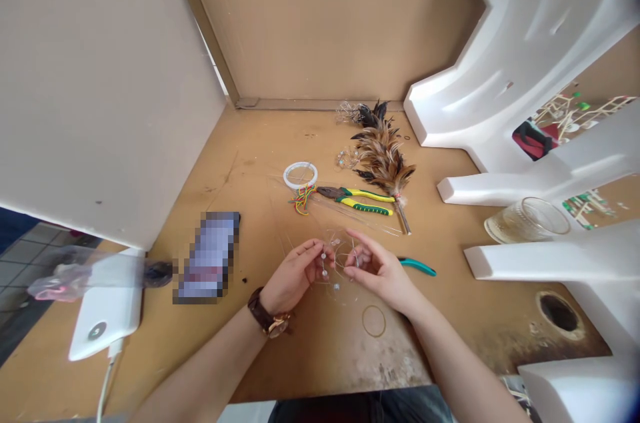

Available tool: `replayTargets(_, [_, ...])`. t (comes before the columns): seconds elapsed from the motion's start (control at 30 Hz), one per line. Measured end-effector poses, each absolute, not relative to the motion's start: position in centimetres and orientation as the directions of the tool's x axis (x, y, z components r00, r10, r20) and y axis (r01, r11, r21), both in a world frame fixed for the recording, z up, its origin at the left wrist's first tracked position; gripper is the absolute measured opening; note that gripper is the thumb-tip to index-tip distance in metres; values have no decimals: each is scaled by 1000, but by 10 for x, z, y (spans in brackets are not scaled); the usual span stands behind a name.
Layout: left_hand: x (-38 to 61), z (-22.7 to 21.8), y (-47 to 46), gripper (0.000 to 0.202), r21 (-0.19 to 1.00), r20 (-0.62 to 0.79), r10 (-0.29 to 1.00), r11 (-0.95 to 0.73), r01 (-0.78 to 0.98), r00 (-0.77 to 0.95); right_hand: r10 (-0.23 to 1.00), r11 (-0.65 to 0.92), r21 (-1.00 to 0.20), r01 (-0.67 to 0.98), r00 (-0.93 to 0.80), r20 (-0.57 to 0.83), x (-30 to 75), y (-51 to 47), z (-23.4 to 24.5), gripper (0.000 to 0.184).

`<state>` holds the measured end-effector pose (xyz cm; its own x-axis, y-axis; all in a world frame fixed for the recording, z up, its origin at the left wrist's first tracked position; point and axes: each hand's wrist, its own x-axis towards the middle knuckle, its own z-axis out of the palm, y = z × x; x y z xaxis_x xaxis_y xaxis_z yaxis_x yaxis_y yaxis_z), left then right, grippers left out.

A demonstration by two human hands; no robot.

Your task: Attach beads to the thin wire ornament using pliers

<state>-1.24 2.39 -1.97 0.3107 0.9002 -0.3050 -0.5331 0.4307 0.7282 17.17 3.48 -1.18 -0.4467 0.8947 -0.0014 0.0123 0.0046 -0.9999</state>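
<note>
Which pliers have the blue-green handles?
The teal-handled pliers beside the right hand, partly hidden behind it. The other pliers have yellow and green handles and lie farther off.

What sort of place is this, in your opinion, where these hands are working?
Probably a small craft or jewellery-making workbench: beaded wire held by the left hand and right hand, pliers with yellow-and-green handles, and a coil of thin wire near a bunch of brown feathers.

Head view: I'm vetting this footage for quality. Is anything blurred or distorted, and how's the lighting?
In the head view, lighting is soft and even with faint shadows; the wide lens bends the white moulded plastic piece; the left hand and right hand look fairly sharp; a pixelated patch obscures one object; the top-right corner darkens.
</note>
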Motion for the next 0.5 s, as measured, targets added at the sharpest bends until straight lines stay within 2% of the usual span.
replayTargets(0.13, [-11, -18, 24, 16, 744, -287, 907, 414, -525, 309, 883, -50, -996, 67, -464, -75, 171, 34, -8, 51])
replayTargets(0.23, [-11, -16, 24, 16, 739, -273, 906, 413, -533, 323, 877, -31, -997, 64, -477, -58, 169, 32, -7, 62])
replayTargets(0.33, [-10, -15, 24, 16, 736, -276, 904, 418, -533, 327, 879, 47, -989, 139, -476, -25, 169, 31, -7, 67])
replayTargets(0.5, [-7, -16, 22, 17, 720, -296, 890, 447, -531, 347, 876, 268, -920, 286, -471, 109, 172, 34, -3, 63])
